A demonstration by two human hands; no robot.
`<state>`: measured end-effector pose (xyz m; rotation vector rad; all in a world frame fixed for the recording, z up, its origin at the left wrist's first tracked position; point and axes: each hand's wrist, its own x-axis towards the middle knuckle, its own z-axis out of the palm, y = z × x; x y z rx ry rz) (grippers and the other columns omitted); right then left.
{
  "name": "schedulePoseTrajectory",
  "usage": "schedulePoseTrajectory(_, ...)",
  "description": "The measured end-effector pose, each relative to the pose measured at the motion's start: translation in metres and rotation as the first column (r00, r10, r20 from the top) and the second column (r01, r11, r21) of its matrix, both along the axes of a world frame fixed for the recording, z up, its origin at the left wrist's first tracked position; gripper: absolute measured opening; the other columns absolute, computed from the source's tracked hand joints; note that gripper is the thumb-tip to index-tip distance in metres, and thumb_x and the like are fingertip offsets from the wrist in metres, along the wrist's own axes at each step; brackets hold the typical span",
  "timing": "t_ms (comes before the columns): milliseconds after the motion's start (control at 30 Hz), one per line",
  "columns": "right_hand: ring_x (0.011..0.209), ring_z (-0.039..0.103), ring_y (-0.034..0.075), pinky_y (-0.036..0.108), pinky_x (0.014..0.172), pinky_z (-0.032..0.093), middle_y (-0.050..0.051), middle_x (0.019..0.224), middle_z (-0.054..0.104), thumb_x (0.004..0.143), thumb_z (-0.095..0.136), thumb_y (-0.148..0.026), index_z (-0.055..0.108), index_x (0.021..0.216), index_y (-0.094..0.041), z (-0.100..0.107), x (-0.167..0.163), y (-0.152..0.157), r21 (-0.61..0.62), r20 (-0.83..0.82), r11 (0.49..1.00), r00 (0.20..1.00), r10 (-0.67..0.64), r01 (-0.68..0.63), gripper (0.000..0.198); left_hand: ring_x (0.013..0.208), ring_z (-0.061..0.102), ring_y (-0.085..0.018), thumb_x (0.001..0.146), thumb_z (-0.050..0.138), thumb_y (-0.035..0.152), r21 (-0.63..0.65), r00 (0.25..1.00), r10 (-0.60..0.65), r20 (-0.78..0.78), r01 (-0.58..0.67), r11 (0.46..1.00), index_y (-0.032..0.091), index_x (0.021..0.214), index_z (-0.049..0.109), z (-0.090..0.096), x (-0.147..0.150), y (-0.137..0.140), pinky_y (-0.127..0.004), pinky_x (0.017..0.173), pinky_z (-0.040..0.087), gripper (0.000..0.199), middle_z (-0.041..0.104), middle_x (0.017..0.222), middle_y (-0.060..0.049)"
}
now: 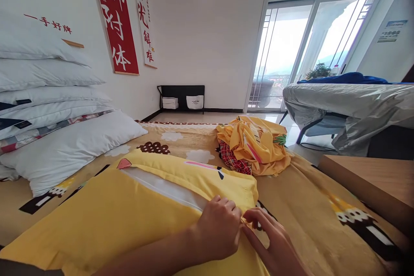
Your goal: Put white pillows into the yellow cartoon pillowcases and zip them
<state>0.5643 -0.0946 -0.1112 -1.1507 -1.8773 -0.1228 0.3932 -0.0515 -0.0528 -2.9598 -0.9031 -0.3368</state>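
A yellow pillowcase [142, 215] lies before me on the bed, with a white pillow [168, 187] showing through its long open slit. My left hand [220, 226] is closed in a fist on the pillowcase at the right end of that slit. Right beside it, my right hand [270, 237] pinches the pillowcase edge between thumb and forefinger. Whether a zipper pull is between those fingertips is hidden. The two hands nearly touch.
Several white pillows [80, 146] are stacked at the left. A crumpled yellow-orange cloth [258, 144] lies on the brown patterned bedsheet [300, 207] beyond my hands. At the right stand a wooden surface [375, 177] and a covered table [349, 95].
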Motion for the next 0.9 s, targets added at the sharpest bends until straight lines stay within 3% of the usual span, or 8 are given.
schedulePoseTrajectory(133,0.066,0.061,0.012,0.022,0.059,0.050,0.001,0.079,0.064,0.090,0.054,-0.026,0.060,0.091,-0.022,0.001,-0.004,0.003,0.036,0.060,0.999,0.998,0.021,-0.023,0.008,0.078,0.058,-0.017,0.090,0.043,0.024,-0.051,0.998,0.031,0.063,-0.028,0.998,0.017,0.080,0.061,-0.002,-0.003,0.001,-0.032,0.076,0.043,0.021,0.065,0.083,-0.004)
schedulePoseTrajectory(233,0.064,0.061,0.011,0.021,0.060,0.049,0.000,0.073,0.064,0.092,0.049,-0.018,0.062,0.085,-0.021,0.000,-0.005,0.002,0.092,0.027,0.995,0.999,0.022,-0.025,0.015,0.076,0.057,-0.019,0.087,0.048,0.025,0.043,0.995,0.057,0.084,-0.060,0.997,0.016,0.076,0.060,-0.007,-0.003,0.002,-0.035,0.075,0.041,0.018,0.064,0.079,-0.005)
schedulePoseTrajectory(467,0.056,0.056,0.010,0.020,0.054,0.043,-0.002,0.067,0.058,0.093,0.047,-0.019,0.058,0.083,-0.020,-0.007,-0.007,-0.002,0.127,0.045,0.990,0.997,-0.064,0.058,0.015,0.070,0.053,-0.018,0.084,0.047,0.020,0.217,0.987,0.052,0.154,-0.085,0.972,0.017,0.072,0.057,-0.018,-0.013,-0.002,-0.035,0.069,0.035,0.016,0.061,0.073,-0.004)
schedulePoseTrajectory(533,0.058,0.056,0.010,0.021,0.057,0.043,-0.001,0.069,0.059,0.093,0.047,-0.017,0.058,0.084,-0.020,-0.005,-0.009,-0.004,0.146,0.065,0.988,0.996,-0.060,0.050,0.014,0.068,0.053,-0.017,0.085,0.046,0.018,0.178,0.974,0.060,0.216,-0.100,0.979,0.017,0.070,0.056,-0.017,-0.016,-0.005,-0.034,0.068,0.034,0.018,0.060,0.071,-0.003)
schedulePoseTrajectory(700,0.060,0.056,0.011,0.021,0.057,0.044,0.000,0.071,0.059,0.092,0.048,-0.020,0.054,0.084,-0.020,0.008,-0.017,-0.008,0.115,0.064,0.993,0.998,-0.027,0.019,0.011,0.067,0.054,-0.014,0.087,0.045,0.017,-0.060,0.928,0.120,0.352,-0.105,0.993,0.018,0.068,0.055,-0.011,-0.015,-0.011,-0.031,0.070,0.036,0.022,0.061,0.069,0.000)
schedulePoseTrajectory(900,0.060,0.055,0.011,0.021,0.055,0.046,0.000,0.074,0.058,0.095,0.046,-0.026,0.051,0.088,-0.022,0.006,-0.016,-0.002,-0.002,0.071,0.999,0.997,-0.031,0.032,0.010,0.070,0.055,-0.015,0.086,0.046,0.015,-0.059,0.938,0.097,0.334,-0.082,0.995,0.019,0.074,0.057,-0.010,-0.010,-0.011,-0.032,0.071,0.037,0.017,0.061,0.073,-0.001)
